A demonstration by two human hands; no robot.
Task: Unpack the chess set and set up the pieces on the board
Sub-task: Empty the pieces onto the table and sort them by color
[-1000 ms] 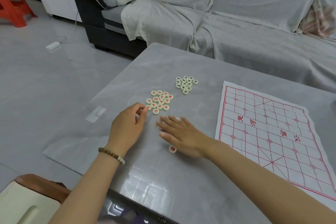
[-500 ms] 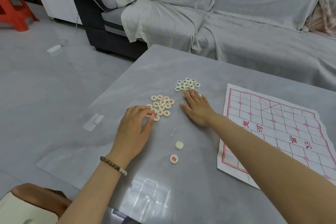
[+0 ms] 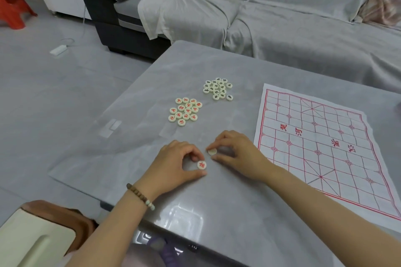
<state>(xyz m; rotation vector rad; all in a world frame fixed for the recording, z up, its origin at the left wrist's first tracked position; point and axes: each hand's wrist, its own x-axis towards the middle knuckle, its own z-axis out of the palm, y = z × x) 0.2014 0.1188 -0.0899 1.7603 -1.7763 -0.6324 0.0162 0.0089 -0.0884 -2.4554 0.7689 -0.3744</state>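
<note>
Both hands pulled back, left hand (image 3: 173, 159) pinching red-marked piece (image 3: 201, 165), right hand (image 3: 237, 154) pinching blank-faced piece (image 3: 212, 152).

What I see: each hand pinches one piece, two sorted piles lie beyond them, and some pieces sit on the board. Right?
No: the head view shows no pieces on the board. The left hand pinches one piece, the right hand another; the red pile and black pile lie beyond.

A white red-gridded cloth board (image 3: 321, 147) lies flat at three o'clock. Cream discs: red-lettered cluster (image 3: 185, 111) at ten, black-lettered cluster (image 3: 218, 89) at twelve, lone red-lettered disc (image 3: 202, 165) just beside blank-faced disc (image 3: 212, 152) at six.
</note>
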